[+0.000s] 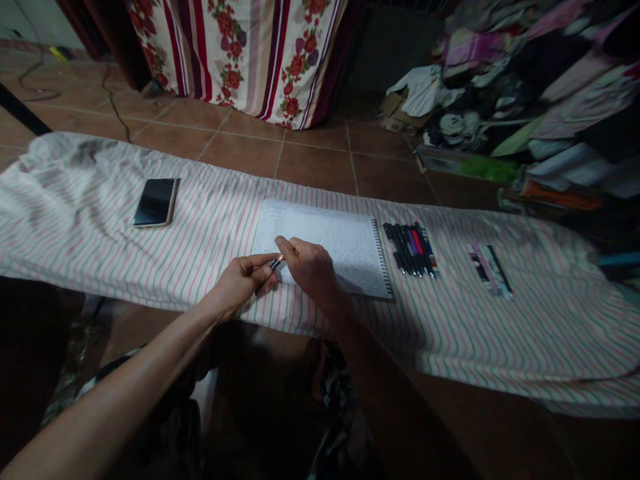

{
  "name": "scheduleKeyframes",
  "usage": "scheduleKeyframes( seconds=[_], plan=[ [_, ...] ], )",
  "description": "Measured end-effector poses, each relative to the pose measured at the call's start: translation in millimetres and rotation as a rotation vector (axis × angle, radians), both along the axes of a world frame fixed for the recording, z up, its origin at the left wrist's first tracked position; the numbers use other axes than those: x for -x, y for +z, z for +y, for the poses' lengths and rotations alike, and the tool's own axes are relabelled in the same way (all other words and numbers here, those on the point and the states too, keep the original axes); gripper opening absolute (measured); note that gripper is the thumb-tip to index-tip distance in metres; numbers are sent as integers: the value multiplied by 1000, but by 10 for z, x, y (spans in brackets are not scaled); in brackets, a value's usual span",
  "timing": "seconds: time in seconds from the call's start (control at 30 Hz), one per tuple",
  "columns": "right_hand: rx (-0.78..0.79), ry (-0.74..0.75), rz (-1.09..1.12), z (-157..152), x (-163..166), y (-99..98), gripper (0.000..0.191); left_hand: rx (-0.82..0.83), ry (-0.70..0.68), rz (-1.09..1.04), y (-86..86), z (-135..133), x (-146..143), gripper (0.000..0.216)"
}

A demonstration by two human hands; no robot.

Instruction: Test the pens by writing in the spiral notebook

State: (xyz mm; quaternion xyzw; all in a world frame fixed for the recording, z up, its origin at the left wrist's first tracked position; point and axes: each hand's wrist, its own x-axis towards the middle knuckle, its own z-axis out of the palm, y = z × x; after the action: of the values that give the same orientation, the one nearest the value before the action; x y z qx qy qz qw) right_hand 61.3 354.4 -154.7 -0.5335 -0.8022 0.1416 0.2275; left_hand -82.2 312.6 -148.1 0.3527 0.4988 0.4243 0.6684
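Note:
A dark pen (277,261) with a shiny section is held between my two hands, above the lower left part of a spiral notebook (335,243). My left hand (246,280) pinches its lower end with thumb and fingers. Around the upper end, my right hand (311,265) is closed, hiding that part. The notebook lies open on the striped cloth, its wire spiral on the right side, and faint writing shows on the page. Just right of the spiral, several pens (411,250) lie side by side, mostly black with some red and purple.
Further right on the striped cloth (220,200) lies a second small group of pens (490,270). A phone (156,202) rests at the left. Beyond the covered surface are a tiled floor (315,160), a floral curtain (250,60) and a heap of clothes (505,80).

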Motion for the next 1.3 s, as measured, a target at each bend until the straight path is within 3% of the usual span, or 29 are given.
scheduleKeyframes(
  seconds=[0.2,0.3,0.47,0.63,0.83,0.93,1.13,1.3],
  plan=[
    [251,97,549,63,-96,42,27,-16,-78,-72,63,48,98,33],
    [335,189,660,91,-171,32,22,-30,-120,-53,43,45,125,29],
    [330,160,506,81,-174,41,19,-97,-143,87,37,23,132,29],
    [222,93,296,49,-129,76,31,-149,-162,153,64,6,97,22],
    [-41,83,-74,-8,-83,7,24,-45,-150,80,34,-21,31,16],
    [-20,-27,-78,-30,-30,-3,30,-38,-135,27,23,-19,10,11],
    [144,28,268,20,-23,27,27,-23,-100,-111,53,45,37,6],
    [427,133,705,103,-140,7,27,-22,-108,-100,44,63,88,8]
  ],
)
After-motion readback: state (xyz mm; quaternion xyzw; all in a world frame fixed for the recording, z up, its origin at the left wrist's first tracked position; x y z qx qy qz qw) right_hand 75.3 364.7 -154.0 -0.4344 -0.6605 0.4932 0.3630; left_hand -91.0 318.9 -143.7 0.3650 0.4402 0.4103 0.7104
